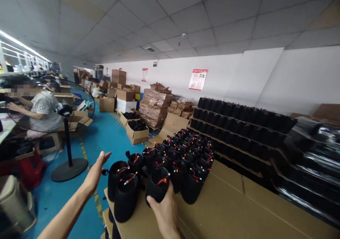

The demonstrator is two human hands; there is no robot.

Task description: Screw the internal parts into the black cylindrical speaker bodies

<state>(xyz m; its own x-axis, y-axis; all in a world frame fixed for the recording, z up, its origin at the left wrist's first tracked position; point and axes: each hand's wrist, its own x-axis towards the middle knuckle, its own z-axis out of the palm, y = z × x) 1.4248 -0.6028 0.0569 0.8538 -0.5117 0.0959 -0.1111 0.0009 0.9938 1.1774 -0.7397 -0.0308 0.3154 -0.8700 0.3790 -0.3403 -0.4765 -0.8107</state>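
Note:
Black fabric-covered cylinders with red wires tucked in their tops stand close together in rows [183, 157] on a flat cardboard sheet [220, 203]. My right hand [166, 210] grips one black cylinder [158, 186] at the front of the group, tilted and raised slightly. Its fingers wrap the lower side. My left hand [97, 171] hangs in the air, fingers apart and holding nothing, just left of the nearest cylinder [118, 178]. I cannot tell what the red wires connect to inside the cylinders.
Tiered shelves of black cylinders [239, 125] run along the right. A seated person [44, 109] works at a bench on the left behind a pedestal fan [67, 141]. Cardboard boxes [136, 134] and stacked packaging stand along the wall beyond the blue floor [106, 143].

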